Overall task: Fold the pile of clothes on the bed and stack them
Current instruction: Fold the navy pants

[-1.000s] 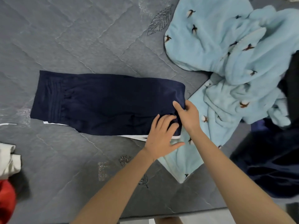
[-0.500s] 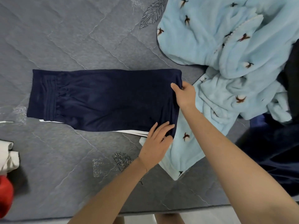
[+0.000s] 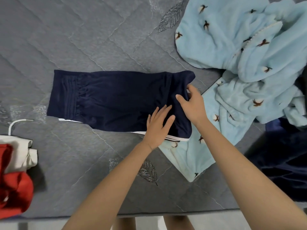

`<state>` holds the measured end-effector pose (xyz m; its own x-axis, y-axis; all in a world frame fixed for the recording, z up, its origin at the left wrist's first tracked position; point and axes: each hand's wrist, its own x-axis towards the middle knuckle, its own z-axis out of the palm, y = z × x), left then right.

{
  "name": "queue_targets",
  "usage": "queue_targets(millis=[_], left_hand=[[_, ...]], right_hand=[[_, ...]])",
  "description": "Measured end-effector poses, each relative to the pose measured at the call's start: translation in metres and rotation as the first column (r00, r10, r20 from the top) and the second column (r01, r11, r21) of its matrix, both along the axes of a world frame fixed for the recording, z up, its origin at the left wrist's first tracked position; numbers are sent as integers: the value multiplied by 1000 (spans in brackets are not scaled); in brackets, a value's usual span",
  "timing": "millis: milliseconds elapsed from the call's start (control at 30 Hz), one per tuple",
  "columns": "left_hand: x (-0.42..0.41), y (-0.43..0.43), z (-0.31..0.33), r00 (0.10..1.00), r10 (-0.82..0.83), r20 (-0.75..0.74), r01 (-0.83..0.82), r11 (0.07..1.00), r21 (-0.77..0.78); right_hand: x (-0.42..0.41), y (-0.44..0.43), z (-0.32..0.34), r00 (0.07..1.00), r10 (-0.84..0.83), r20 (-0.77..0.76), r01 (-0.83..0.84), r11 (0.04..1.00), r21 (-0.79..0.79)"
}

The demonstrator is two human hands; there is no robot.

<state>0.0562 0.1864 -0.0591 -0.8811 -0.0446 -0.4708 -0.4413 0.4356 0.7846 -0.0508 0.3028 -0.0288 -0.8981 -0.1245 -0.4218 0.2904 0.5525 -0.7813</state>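
Note:
Navy trousers (image 3: 113, 100) with a white side stripe lie folded lengthwise on the grey quilted bed (image 3: 83, 39), waistband to the left. My left hand (image 3: 158, 125) presses flat on their right part, fingers straight. My right hand (image 3: 192, 105) grips the right end of the trousers, thumb over the cloth, and that end is lifted and turned a little leftward. A crumpled light-blue fleece garment (image 3: 245, 52) with small brown motifs lies to the right, partly under the trousers' end.
Folded clothes, white (image 3: 20, 151) and red (image 3: 15, 193), sit stacked at the left edge. A dark navy fleece heap (image 3: 282, 160) lies at the right. The bed's near edge (image 3: 149, 213) runs along the bottom, with floor below.
My right hand has taken hold of the trousers' right end and started to bring it leftward. My left hand has slid up onto the cloth and lies flat there.

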Motion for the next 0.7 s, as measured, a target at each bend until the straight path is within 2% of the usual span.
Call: queue_targets(millis=[67, 100, 200, 300, 400, 533, 633, 700], left_hand=[[-4, -19, 19, 991, 128, 26, -130, 955, 267], [-3, -30, 27, 989, 137, 46, -145, 933, 328], [3, -65, 44, 970, 208, 130, -244, 872, 425], [12, -107, 58, 921, 343, 186, -388, 754, 531], [26, -153, 73, 900, 388, 198, -432, 735, 523], [40, -201, 75, 928, 317, 194, -372, 802, 467], [42, -228, 67, 952, 279, 122, -305, 881, 361], [43, -245, 62, 944, 313, 100, -328, 874, 358]], right_hand=[[1, -19, 15, 1000, 24, -1, -24, 999, -31], [1, -30, 22, 999, 33, -1, -33, 999, -40], [7, -69, 42, 996, 83, -18, -84, 994, -66], [17, -117, 58, 991, 133, -14, -133, 986, -104], [31, -165, 66, 983, 182, 2, -181, 976, -120], [50, -212, 64, 970, 236, 58, -228, 967, -110], [61, -235, 59, 959, 195, 207, -150, 965, -216], [65, -246, 51, 961, 129, 244, -63, 963, -261]])
